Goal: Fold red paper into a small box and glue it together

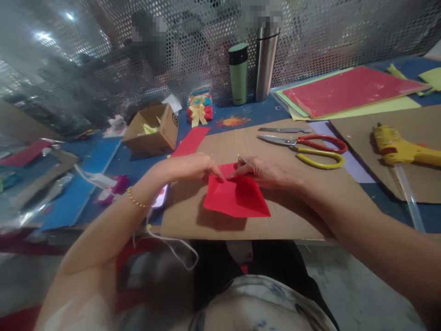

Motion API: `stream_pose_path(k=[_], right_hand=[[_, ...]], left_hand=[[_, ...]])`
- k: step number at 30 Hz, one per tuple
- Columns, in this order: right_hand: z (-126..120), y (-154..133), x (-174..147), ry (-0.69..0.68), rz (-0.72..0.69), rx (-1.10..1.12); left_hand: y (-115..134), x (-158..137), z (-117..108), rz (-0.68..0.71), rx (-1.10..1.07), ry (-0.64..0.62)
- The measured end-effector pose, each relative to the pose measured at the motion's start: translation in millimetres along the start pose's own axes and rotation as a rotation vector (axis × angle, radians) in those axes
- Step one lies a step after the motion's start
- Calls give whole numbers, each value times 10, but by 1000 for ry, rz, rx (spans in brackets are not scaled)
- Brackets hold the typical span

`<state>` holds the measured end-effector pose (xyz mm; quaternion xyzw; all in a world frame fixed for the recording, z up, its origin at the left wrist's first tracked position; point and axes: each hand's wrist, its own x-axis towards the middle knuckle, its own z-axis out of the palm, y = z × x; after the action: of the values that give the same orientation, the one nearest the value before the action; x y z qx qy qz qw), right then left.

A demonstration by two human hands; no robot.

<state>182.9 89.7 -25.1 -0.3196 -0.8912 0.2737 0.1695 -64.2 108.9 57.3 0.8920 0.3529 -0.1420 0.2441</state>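
Observation:
A piece of red paper [237,200] is held up over a cardboard sheet [193,220], its lower edge slightly bent and casting a shadow. My left hand [200,166] grips its upper left edge, thumb on the near face. At the upper right edge my right hand [257,171] pinches the same paper, with its fingers curled behind. Both thumb tips come close together near the top middle. Beyond my left hand lies a red paper strip [191,140]. Scissors [303,145] with one red and one yellow handle rest past my right hand, beside a grey blade [284,130].
A small cardboard box [151,133] holds yellow scraps. Behind stand a green tumbler [239,76] and a steel flask [267,64]. To the right are stacked coloured sheets [351,92] and a yellow glue gun [396,145]. A phone [160,196] with a white cable [172,242] lies by my left forearm.

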Motion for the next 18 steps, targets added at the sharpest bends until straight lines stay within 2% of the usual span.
stream_pose_path(k=[7,12,14,18], right_hand=[[8,24,7,-9,-29,-31],[-1,-21,9,-11,37,-24],[-11,-46,9,-12,46,-16],[-28,-102,16,-14,73,-27]], left_hand=[[39,10,80,34,61,44],[22,-99,212,55,54,105],[-42,-129,313,61,0,155],[-166,-98,507,109,-44,361]])
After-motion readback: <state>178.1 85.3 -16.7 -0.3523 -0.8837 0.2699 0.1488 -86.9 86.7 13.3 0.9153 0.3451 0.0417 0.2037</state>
